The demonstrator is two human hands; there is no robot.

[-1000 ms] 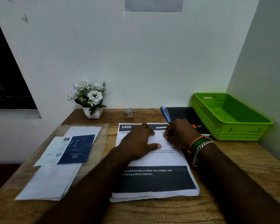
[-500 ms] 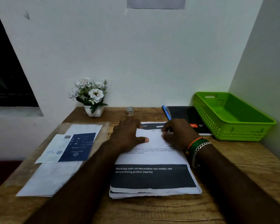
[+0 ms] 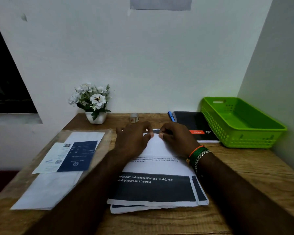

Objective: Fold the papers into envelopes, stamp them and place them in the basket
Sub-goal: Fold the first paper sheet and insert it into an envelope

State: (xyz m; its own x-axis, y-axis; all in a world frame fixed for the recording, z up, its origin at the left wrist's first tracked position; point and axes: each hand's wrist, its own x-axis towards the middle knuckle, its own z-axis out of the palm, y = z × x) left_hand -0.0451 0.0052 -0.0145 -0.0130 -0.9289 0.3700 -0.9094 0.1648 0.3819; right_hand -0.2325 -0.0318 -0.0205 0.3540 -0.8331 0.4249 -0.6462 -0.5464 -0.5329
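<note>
Top paper [image 3: 157, 150], long axis toward wall, far edge pinched by both hands' fingers [image 3: 149, 135].

Dim, bluish indoor light; wide-angle bending at edges; slight motion blur; dark forearms nearly lost in shadow.

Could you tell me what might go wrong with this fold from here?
The top sheet lies on a loose stack whose lower sheets are already fanned out, so pressing could shift it and skew the crease. Both the left hand and right hand work the far edge; the near end is unheld and may slide.
</note>
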